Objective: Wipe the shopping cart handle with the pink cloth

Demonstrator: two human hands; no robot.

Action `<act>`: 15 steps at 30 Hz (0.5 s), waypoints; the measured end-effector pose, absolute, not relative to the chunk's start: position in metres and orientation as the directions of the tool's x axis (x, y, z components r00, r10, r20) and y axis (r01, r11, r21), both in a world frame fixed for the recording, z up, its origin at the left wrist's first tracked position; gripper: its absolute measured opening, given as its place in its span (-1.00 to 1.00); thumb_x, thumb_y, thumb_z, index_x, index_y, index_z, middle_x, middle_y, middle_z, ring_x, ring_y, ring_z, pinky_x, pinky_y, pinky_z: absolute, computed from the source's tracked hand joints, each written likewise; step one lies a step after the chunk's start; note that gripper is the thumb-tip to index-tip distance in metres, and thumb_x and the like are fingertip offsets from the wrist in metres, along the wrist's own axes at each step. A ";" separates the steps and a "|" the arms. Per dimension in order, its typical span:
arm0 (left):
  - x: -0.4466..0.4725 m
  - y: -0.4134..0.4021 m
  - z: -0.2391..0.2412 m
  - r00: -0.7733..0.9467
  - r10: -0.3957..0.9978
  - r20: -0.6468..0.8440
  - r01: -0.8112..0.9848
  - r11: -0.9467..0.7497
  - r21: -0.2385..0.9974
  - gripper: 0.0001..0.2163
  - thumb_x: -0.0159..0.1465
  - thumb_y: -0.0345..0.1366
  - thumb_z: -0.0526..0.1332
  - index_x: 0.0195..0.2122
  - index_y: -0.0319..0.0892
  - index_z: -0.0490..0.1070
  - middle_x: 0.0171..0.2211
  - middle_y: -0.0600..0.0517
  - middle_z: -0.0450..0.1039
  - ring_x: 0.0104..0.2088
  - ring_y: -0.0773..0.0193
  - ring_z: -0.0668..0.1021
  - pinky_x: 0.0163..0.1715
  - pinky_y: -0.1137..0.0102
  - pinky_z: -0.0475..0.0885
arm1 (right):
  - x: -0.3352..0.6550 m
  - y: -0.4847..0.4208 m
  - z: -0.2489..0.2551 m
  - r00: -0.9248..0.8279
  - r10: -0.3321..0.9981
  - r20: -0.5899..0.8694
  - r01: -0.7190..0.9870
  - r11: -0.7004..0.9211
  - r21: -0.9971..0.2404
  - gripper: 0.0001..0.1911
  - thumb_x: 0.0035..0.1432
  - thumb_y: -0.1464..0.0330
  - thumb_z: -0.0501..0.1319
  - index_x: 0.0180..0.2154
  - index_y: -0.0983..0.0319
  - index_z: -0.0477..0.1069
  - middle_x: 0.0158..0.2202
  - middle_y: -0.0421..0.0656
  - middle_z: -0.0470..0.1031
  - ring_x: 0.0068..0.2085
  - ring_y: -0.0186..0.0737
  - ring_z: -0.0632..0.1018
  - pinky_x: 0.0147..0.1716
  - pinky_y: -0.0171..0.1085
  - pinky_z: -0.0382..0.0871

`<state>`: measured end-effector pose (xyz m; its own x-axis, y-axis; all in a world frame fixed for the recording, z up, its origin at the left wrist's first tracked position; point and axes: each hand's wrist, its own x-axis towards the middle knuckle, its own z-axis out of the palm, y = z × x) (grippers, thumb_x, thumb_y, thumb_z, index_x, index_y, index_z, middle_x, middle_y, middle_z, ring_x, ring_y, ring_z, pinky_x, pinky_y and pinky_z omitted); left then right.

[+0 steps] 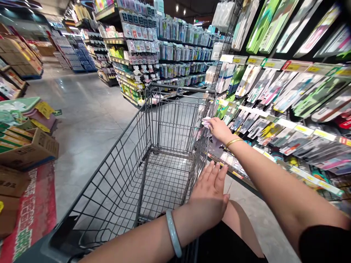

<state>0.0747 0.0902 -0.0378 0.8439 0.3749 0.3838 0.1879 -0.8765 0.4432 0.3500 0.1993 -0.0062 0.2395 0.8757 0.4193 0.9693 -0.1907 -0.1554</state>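
A grey wire shopping cart (pixel 168 159) stands in front of me, its basket bare down to the mesh floor. My right hand (pixel 220 130), with a gold bangle at the wrist, pinches a crumpled pale pink-white tissue or cloth (pixel 207 121) at the cart's far right side. Closer to me, my left hand (pixel 210 193) lies over the cart's near right side, fingers stretched out and nothing in them. A pale blue-grey bangle (pixel 174 233) circles that wrist. Whether the left palm touches the cart is hidden.
On the right, a shelf rack (pixel 282 91) of hanging packaged goods runs close beside the cart. Another stocked shelf (pixel 137 47) stands ahead. Cardboard boxes (pixel 33 149) and a green tub (pixel 19 104) line the left. Tiled floor (pixel 82 120) stretches between them.
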 end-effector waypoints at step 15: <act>0.075 0.098 -0.033 0.785 0.436 0.441 0.189 -0.846 0.499 -0.25 0.34 0.00 0.07 0.40 -0.23 -0.28 0.42 -0.27 -0.22 0.41 -0.04 -0.21 0.33 -0.07 0.01 | 0.261 0.103 -0.027 0.156 0.882 0.445 0.941 0.005 -0.338 -0.70 0.28 0.26 0.11 -0.04 0.14 0.50 0.13 -0.02 0.39 0.09 0.03 0.38 0.12 0.09 0.24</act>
<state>0.0754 0.0985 -0.0331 0.7845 0.4357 0.4412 0.1892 -0.8458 0.4988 0.2613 0.1026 -0.0267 0.1557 0.8821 0.4447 0.9410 0.0046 -0.3385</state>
